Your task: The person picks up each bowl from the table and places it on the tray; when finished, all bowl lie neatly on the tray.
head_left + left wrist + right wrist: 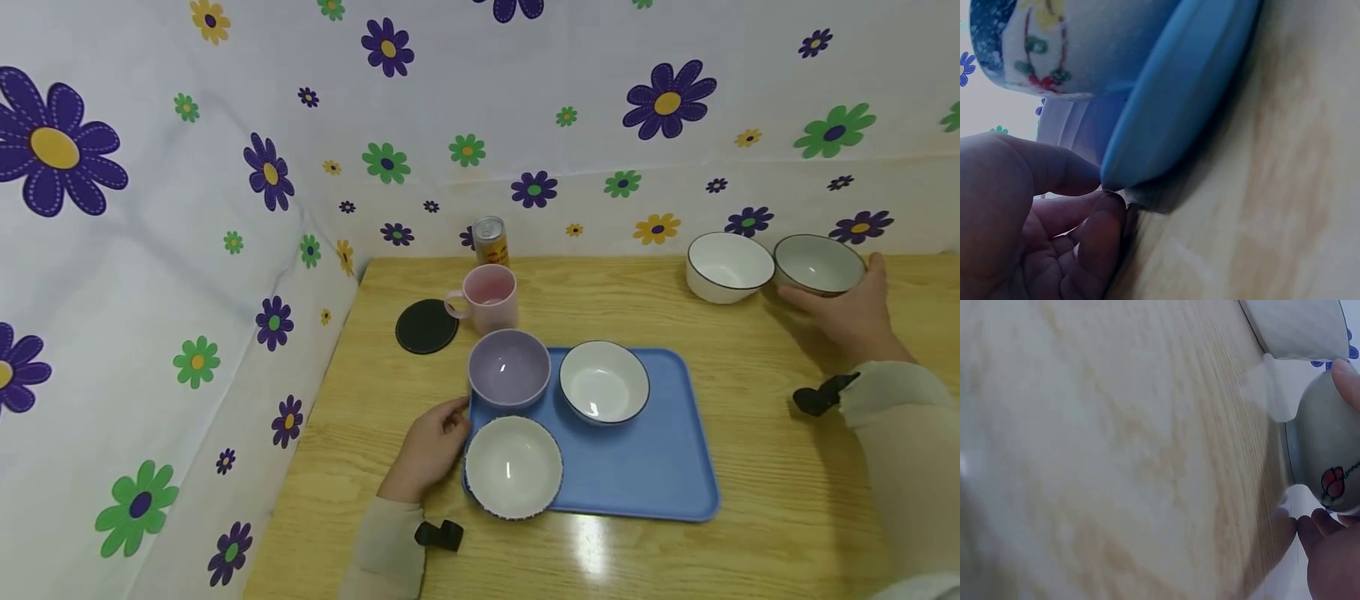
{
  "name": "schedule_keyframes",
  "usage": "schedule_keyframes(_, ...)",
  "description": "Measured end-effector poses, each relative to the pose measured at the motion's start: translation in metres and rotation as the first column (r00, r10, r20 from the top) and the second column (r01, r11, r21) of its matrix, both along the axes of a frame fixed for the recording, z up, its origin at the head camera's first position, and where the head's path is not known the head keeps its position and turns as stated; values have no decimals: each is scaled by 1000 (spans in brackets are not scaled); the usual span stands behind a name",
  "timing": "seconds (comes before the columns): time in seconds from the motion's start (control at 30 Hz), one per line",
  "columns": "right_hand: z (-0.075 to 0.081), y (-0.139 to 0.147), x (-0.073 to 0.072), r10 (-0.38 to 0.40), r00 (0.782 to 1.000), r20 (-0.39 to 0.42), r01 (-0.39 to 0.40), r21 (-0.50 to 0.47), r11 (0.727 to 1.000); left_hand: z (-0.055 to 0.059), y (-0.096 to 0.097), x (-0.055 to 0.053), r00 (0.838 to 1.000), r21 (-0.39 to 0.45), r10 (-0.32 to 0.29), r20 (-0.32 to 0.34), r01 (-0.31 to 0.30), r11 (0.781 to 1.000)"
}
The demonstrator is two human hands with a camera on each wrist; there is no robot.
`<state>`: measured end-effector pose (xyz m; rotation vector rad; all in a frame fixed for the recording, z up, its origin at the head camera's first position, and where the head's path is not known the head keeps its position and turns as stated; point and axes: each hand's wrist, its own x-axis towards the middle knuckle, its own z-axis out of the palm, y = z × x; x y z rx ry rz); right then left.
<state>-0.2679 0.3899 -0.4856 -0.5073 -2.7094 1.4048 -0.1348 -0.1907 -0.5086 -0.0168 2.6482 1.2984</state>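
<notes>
At the back right, my right hand grips a pale grey-green bowl with a dark rim, thumb on the near side and fingers round the right. A painted red motif shows on this bowl in the right wrist view. Just left of it stands a white bowl. My left hand pinches the left edge of a blue tray; the left wrist view shows the tray rim between thumb and curled fingers. On the tray are a purple bowl, a cream bowl and a white dark-rimmed bowl.
Behind the tray stands a pink mug, with a drink can behind it. A black round coaster lies left of the mug. Flower-patterned white cloth hangs behind and to the left of the wooden table.
</notes>
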Motion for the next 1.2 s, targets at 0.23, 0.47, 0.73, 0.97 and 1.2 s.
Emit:
schedule_keyframes(0.23, 7, -2, 1, -61, 998, 22, 61, 7, 998, 1, 3, -1, 1000, 11, -20, 3, 20, 1000)
schedule_keyframes(0.47, 10, -3, -1, -65, 998, 22, 65, 10, 998, 3, 5, -4, 1000, 2, -23, 3, 23, 1000)
schedule_keyframes(0.73, 6, -2, -2, -112, 992, 52, 110, 42, 993, 2, 6, -6, 1000, -3, -28, 2, 28, 1000)
schedule_keyframes(0.97, 10, -2, 8, -139, 989, 51, 136, 58, 989, 2, 7, -4, 1000, -1, -24, 12, 24, 1000)
schedule_keyframes(1.2, 19, -8, 24, -138, 990, 11, 137, 63, 989, 2, 2, 0, 1000, -14, 2, 13, -2, 1000)
